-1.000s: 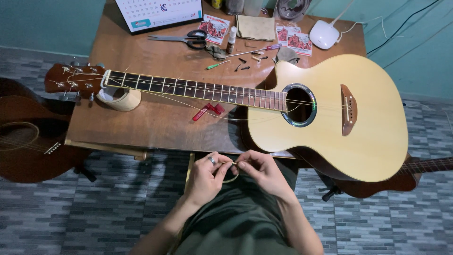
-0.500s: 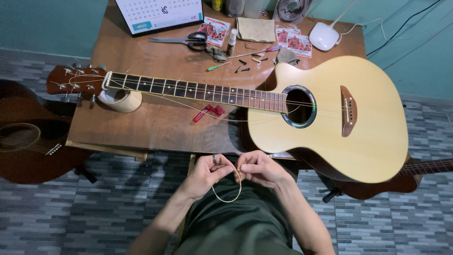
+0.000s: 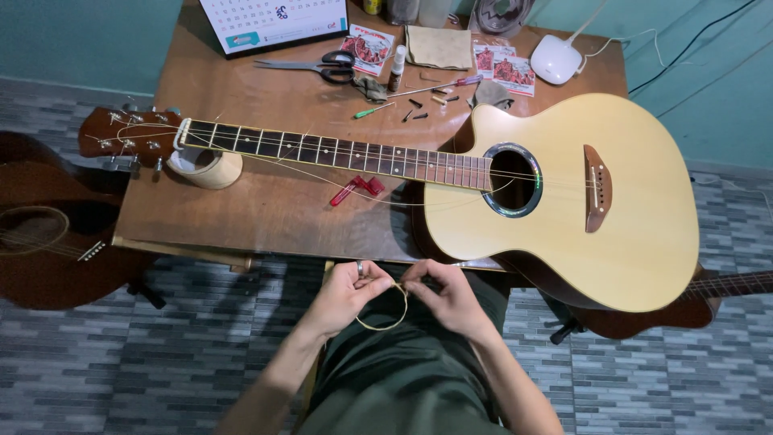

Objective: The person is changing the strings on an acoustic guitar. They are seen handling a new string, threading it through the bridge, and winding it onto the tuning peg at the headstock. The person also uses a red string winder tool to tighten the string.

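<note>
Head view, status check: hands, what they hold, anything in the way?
Left hand and right hand both pinching a coiled guitar string over the lap. Guitar flat on table. Nothing between the hands.

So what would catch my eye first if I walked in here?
The pale acoustic guitar lying flat across the wooden table. Just below the table's near edge, the left hand and right hand pinch a coiled guitar string. Two darker guitars sit at the sides.
</note>
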